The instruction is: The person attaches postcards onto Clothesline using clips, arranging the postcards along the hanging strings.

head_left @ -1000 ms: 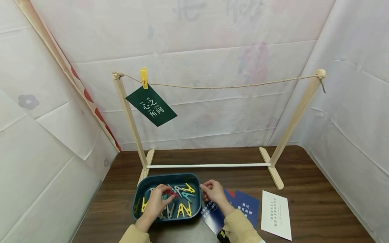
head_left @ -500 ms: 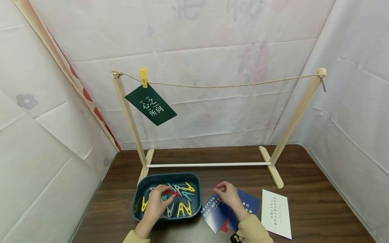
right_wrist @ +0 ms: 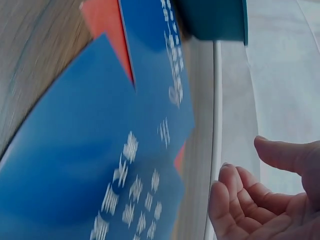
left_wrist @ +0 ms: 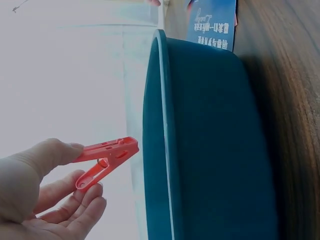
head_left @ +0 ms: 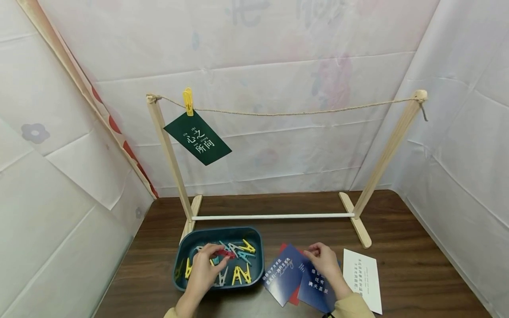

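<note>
Head view shows the left hand (head_left: 204, 273) in the lower middle of the frame, over the dark teal tray (head_left: 180, 256). It pinches a red clothespin (head_left: 225, 253) between thumb and fingers, so the pin sticks out from the fingertips toward the upper right, above the other pins (head_left: 241, 274) lying in the tray. In the left wrist view the same red clothespin (left_wrist: 106, 158) is at the lower left of the frame, held at one end by the thumb, just beside the tray rim (left_wrist: 161, 125).

The right hand (head_left: 325, 261) is to the right of the tray, over the blue cards (head_left: 283, 273) that lie spread on the brown table (head_left: 413, 247). Its fingers are loosely curled; in the right wrist view the hand (right_wrist: 260, 200) holds nothing. A white card (head_left: 363, 278) lies further right.
</note>
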Demonstrator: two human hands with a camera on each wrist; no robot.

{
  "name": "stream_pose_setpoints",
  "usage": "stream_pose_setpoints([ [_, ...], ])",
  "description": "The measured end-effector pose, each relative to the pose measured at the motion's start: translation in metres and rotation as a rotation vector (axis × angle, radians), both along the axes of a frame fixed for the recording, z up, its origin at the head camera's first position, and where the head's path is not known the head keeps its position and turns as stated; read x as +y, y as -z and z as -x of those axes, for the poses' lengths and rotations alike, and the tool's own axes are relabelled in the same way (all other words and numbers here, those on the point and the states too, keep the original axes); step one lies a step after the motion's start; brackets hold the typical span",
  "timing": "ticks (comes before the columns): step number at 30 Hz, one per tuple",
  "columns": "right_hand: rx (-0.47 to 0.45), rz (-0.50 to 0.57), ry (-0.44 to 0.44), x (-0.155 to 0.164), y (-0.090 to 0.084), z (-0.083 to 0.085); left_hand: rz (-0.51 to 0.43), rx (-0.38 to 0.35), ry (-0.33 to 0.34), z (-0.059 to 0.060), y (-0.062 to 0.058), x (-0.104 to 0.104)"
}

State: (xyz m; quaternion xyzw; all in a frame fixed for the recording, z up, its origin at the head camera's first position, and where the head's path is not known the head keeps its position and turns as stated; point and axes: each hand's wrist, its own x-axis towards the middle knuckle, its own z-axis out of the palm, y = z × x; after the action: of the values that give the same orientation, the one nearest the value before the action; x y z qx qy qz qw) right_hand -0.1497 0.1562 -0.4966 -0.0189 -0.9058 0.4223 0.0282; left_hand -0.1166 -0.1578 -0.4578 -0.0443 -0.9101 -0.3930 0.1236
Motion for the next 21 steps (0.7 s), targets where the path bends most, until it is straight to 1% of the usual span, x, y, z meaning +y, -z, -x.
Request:
stream_pose_setpoints([
  [7,-0.028,-0.019,0.054,0.029,0.001,-0.007,-0.021,0.003,-0.003,-0.002,-0.001,0.000],
  [11,-0.043,-0.054,0.082,0.045,0.004,-0.011,-0.028,0.018,-0.004,-0.005,-0.001,0.001],
  [16,-0.068,-0.086,0.106,0.062,0.005,-0.016,-0.055,0.011,-0.008,-0.007,-0.001,0.002],
  [21,-0.109,-0.131,0.134,0.076,0.005,-0.021,-0.045,0.014,-0.005,-0.007,-0.001,0.001],
])
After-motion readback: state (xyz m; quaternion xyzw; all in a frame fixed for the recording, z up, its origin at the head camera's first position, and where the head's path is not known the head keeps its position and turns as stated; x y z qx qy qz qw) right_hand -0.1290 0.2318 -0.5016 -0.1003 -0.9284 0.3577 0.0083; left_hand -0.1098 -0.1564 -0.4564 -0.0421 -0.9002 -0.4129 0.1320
